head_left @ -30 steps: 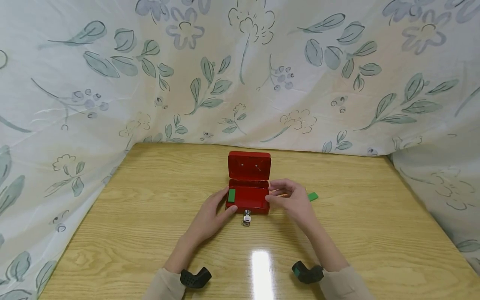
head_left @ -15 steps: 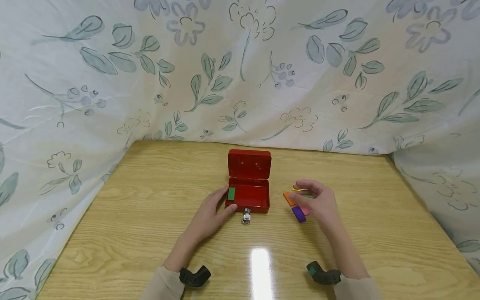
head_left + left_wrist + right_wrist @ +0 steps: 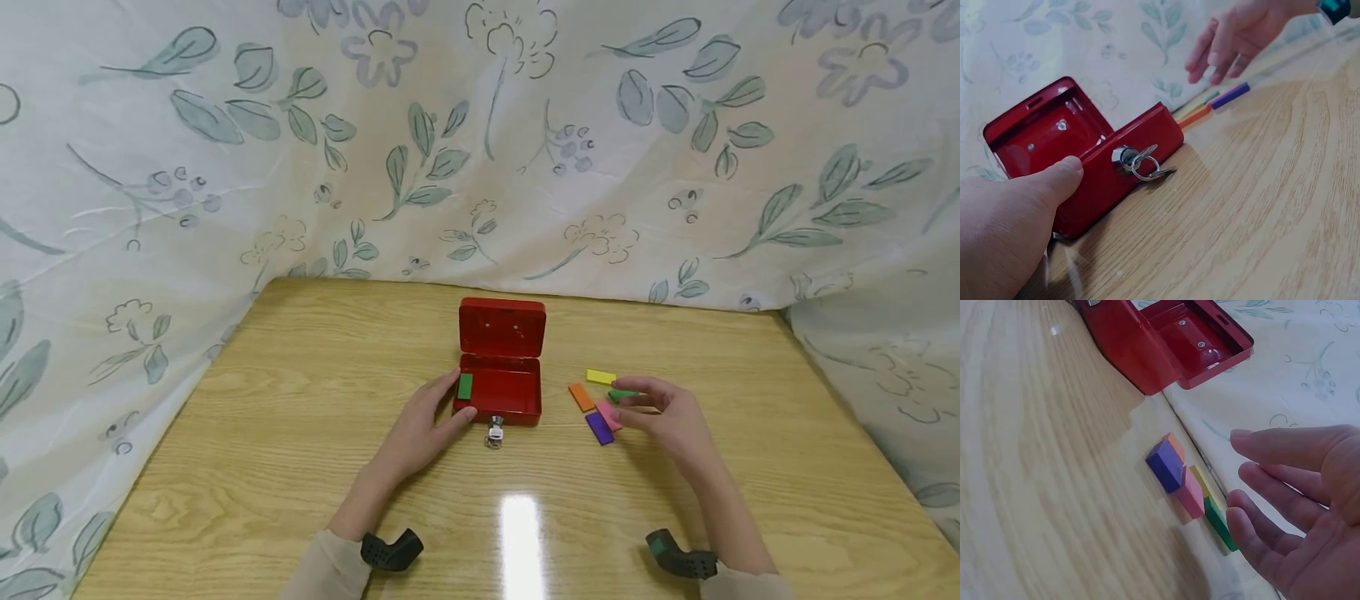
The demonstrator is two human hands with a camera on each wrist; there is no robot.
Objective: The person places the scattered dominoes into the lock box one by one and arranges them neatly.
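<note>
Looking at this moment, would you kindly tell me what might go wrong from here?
The pink block and purple block lie close together, so the right hand, near them, might nudge one while picking up the other. The lid stands open, and if it fell it could pinch the left hand, whose thumb is at the front edge of the red box. The keys could snag a finger.

A wooden table (image 3: 300,350) carries a bright streak of reflected light (image 3: 521,542) near its front; behind it and along both sides hangs a creamy cloth (image 3: 480,167) printed with grey-green leaves (image 3: 205,117), outlined flowers (image 3: 380,43) and bluish berries (image 3: 183,197)
</note>
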